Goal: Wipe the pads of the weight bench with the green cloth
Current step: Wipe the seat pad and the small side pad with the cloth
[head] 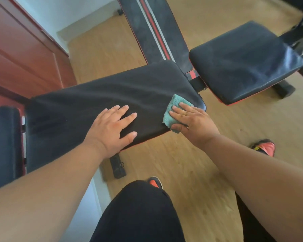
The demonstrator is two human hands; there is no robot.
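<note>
Green cloth [175, 111] under right hand [191, 119], black pad [94, 102], no lettering

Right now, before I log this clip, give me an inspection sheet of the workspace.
Surface: long black bench pad, dull, lint-flecked.
Job's things: green cloth on the pad's right end; square seat pad beyond, shiny.
Clutter: nothing seen on the pads.
Grips: left hand flat on the long pad, fingers spread; right hand presses the cloth.
Cables: nothing seen.
Surroundings: wood floor, red cabinet, red shoes, a striped second bench.
</note>
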